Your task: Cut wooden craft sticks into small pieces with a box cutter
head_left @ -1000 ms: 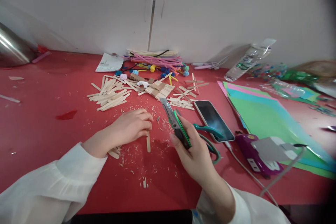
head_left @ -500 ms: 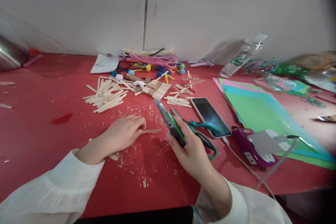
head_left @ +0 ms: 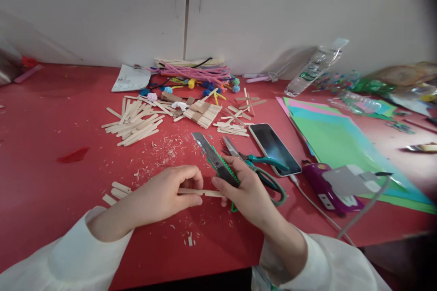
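Observation:
My left hand [head_left: 174, 193] pinches a wooden craft stick [head_left: 191, 191] between thumb and fingers, low over the red table [head_left: 150, 259]. The stick reaches across to the fingers of my right hand [head_left: 244, 191] and shows a break or notch near its middle. A utility knife [head_left: 218, 161] with a green-edged black body is gripped in my right hand, its blade out and pointing up and left. Small wood shavings [head_left: 164, 150] are scattered around. Several stick pieces [head_left: 119, 189] lie beside my left wrist. Teal-handled scissors [head_left: 269, 163] rest just right of the knife.
Behind the hands lie a pile of craft sticks [head_left: 136, 120], a bundled stack [head_left: 203, 113] and pipe cleaners [head_left: 194, 71]. To the right are a phone [head_left: 273, 145] on a cable, a purple power strip [head_left: 327, 188], coloured paper [head_left: 341, 145] and a plastic bottle [head_left: 312, 70].
My hands have come together, and the stick now spans between them. My left hand has shifted right and nearer me, with its fingers turned. The knife stays in my right hand.

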`<state>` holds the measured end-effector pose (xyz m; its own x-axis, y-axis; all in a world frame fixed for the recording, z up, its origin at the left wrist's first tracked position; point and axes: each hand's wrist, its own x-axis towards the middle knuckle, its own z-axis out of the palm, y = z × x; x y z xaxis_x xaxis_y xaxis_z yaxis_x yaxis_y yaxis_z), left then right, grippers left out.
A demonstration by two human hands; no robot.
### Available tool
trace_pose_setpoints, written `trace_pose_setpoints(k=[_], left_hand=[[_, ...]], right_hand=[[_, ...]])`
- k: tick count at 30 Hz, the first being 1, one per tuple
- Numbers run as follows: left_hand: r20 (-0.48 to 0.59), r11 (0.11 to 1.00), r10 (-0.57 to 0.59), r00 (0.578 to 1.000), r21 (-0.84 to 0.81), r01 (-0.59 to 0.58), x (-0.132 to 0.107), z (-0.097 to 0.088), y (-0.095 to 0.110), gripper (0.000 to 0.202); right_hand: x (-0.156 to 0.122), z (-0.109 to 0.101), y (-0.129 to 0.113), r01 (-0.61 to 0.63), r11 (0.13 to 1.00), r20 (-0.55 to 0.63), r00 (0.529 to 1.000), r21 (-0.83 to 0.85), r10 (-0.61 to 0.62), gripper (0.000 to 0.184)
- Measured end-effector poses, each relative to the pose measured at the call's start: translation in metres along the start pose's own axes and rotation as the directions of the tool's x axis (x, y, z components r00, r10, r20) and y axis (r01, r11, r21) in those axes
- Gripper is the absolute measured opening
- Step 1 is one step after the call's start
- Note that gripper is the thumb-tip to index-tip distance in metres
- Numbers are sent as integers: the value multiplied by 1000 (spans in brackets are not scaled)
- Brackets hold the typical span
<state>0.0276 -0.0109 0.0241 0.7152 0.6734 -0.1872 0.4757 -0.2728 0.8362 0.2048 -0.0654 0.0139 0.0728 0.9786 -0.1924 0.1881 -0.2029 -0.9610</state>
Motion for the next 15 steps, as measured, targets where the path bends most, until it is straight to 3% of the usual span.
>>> trace_pose_setpoints(k=[3, 6, 11, 15], left_hand=[[-80, 998, 33, 996, 53, -28, 0, 2, -1, 5], [-167, 997, 12, 986, 74, 0, 1, 3, -5, 10], [-163, 1000, 1, 987, 6, 0, 2, 6, -8, 10], [-210, 983, 26, 977, 181, 13, 0, 6, -6, 10]], right_hand=[[1, -2, 2, 9, 1000, -6, 1000, 17, -9, 33], [-1, -3, 5, 103, 992, -56, 993, -79, -107, 31], [-3, -2, 12, 319, 904, -45, 937, -285, -345, 27], [-1, -3, 14, 358, 870, -33, 920, -339, -392, 25]])
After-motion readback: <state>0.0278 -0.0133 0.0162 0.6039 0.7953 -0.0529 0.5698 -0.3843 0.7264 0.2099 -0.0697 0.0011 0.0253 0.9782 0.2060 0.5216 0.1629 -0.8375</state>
